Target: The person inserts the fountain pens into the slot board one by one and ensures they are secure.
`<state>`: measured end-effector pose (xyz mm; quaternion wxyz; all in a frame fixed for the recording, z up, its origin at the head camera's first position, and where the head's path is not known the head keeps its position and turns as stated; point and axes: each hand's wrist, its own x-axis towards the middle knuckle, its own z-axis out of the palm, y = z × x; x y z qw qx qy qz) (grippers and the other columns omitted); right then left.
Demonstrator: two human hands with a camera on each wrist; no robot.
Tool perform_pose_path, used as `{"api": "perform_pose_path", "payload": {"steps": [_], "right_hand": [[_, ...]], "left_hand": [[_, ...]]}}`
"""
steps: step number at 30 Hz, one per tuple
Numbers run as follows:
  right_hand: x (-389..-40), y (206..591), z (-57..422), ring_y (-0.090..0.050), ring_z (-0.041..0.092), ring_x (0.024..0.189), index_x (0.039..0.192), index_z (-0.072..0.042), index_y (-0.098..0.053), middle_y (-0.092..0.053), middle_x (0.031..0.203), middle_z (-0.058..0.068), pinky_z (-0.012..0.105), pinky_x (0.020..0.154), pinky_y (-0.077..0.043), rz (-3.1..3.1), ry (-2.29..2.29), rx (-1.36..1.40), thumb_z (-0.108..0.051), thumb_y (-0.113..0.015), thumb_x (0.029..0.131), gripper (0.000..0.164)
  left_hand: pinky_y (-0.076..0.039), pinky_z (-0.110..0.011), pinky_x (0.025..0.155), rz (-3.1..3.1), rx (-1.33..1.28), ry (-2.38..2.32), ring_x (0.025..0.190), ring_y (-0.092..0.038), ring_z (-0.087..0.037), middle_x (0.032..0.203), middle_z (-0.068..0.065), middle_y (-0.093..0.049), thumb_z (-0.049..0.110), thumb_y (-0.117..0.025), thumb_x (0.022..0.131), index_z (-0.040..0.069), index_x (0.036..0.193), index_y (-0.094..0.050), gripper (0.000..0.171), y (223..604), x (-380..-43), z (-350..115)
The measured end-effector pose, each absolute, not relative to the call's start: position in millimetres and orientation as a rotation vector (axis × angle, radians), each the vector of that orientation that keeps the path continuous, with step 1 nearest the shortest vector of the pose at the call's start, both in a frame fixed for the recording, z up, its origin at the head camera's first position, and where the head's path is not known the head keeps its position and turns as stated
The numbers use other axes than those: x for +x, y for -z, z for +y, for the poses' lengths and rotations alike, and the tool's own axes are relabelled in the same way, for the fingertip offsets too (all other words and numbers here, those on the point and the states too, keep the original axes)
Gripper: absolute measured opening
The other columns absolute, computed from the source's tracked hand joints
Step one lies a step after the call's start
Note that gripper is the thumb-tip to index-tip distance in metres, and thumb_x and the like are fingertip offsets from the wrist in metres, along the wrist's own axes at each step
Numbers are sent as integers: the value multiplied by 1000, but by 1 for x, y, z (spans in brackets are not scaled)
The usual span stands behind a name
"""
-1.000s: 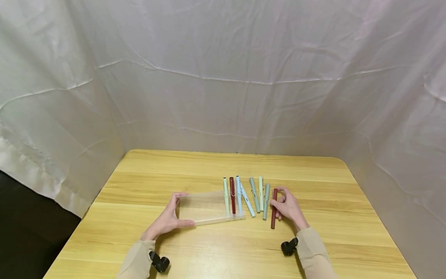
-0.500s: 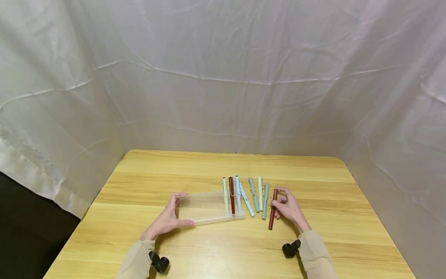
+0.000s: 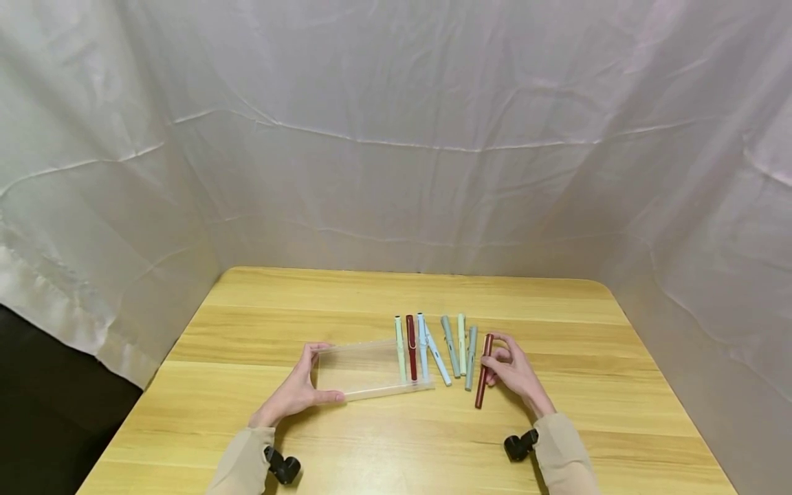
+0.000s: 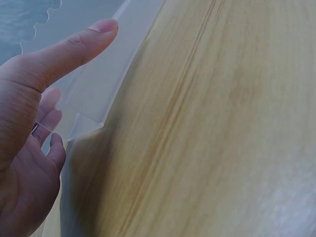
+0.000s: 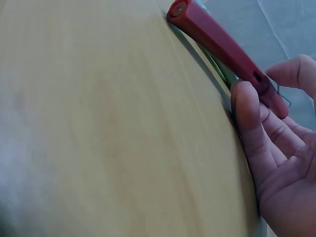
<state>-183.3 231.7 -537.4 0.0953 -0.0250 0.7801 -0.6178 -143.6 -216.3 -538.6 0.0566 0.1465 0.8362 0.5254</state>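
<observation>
Two beige sleeves [image 3: 243, 459] reached in from the near side, each with a black camera [image 3: 284, 470] at the cuff. Ahead of them, the left hand [image 3: 295, 392] gripped the left end of a clear holder [image 3: 386, 392], thumb along its near rim, fingers round the end. Across from it, the right hand [image 3: 515, 370] pinched a red pen [image 3: 482, 385] between thumb and fingers, near the loose pens and apart from the holder; whether its tip met the tabletop [image 3: 402, 443] could not be told.

Four pens lay in between: closest to that hand a grey-green pen [image 3: 471, 359], then a pale green pen [image 3: 462, 345], a second grey-green one [image 3: 451, 346] and a slanted light blue pen [image 3: 438, 356] just beside the holder's right end. Three more rested across that end, tops jutting past the far rim: a straight light blue pen [image 3: 423, 349], a dark red pen [image 3: 412, 346] and a light green pen [image 3: 400, 349]. Beyond the rounded far corners hung a whitish curtain [image 3: 402, 172].
</observation>
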Motion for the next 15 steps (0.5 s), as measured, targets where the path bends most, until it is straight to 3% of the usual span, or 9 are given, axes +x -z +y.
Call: {"api": "perform_pose_path", "payload": {"steps": [15], "right_hand": [[-181,535,233,-66,14,70,154,-4,-26,-62,96,9,32,65,-64,2268,1901,-108,-3,-60,97,66]], "left_hand": [[-8,-66,124,2514,442,-1621,152,-14,-52,155,-26,-32,19,-92,70,4,140,-31,95,540,-144,-216]]}}
